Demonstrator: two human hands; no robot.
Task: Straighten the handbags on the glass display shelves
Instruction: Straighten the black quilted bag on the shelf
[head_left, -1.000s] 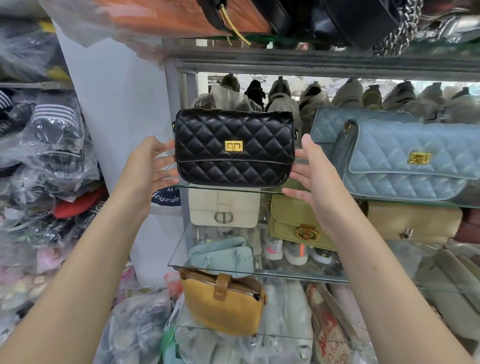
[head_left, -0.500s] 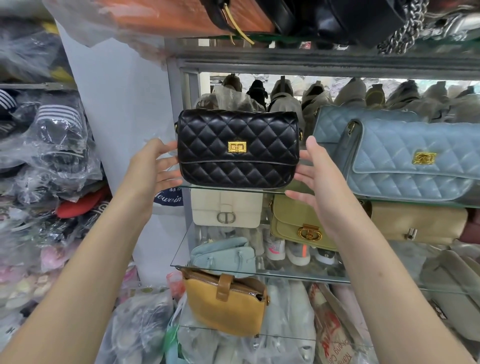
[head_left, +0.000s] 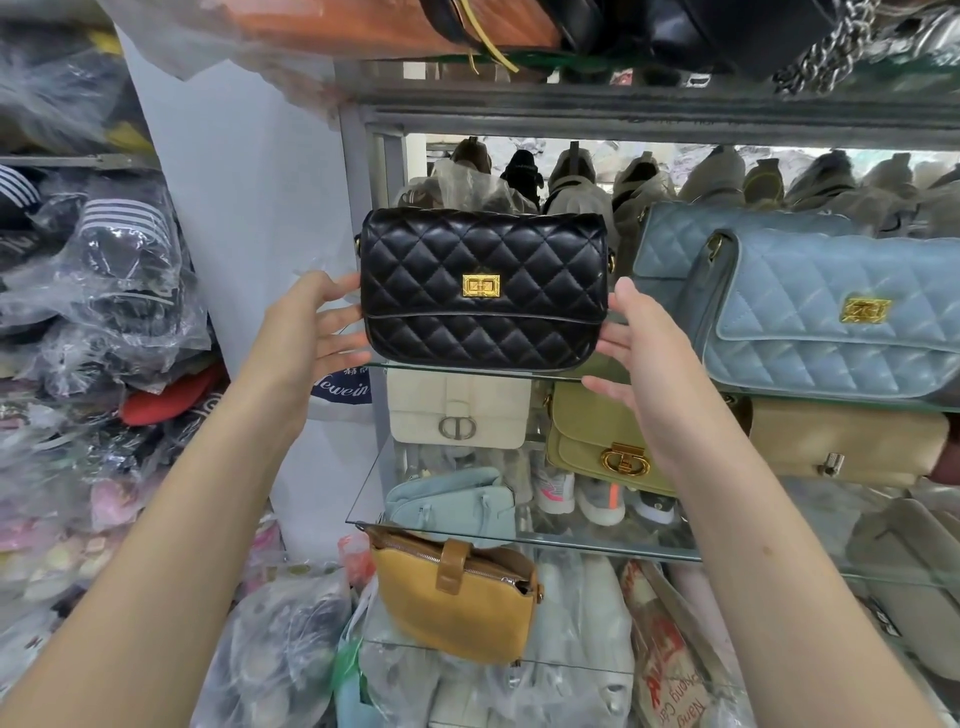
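Observation:
A black quilted handbag with a gold clasp stands upright on the upper glass shelf, at its left end. My left hand is at the bag's left side and my right hand at its right side, fingers straight, tips touching or nearly touching the bag. Beside it to the right lies a large blue quilted handbag. On the shelf below sit a cream bag, an olive bag and a beige bag.
A pale blue bag and a mustard bag sit lower down. Shoes line the back of the cabinet. Plastic-wrapped goods are piled at the left. Dark bags and a chain hang over the top shelf.
Both hands stay at the sides of the black bag. The bag and hands hold nearly the same place; the view has shifted slightly.

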